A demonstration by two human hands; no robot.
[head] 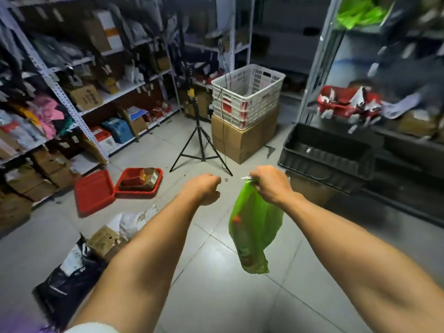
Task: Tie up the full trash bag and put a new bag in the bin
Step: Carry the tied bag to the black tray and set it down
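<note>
A green trash bag (254,227) hangs in the air over the tiled floor, bunched at its top. My right hand (270,182) is shut on that bunched neck and carries the bag's weight. Something red and brown shows through the thin green plastic. My left hand (204,188) is held out beside it, a little to the left, fingers curled closed with nothing in them, apart from the bag. I cannot tell which container is the bin; a black tub (329,159) stands just right of my right hand.
A black tripod (200,143) stands ahead. Behind it a white crate (248,94) sits on a cardboard box (242,138). Red trays (96,192) and loose parcels (105,239) lie on the floor at left. Stocked shelves line both sides.
</note>
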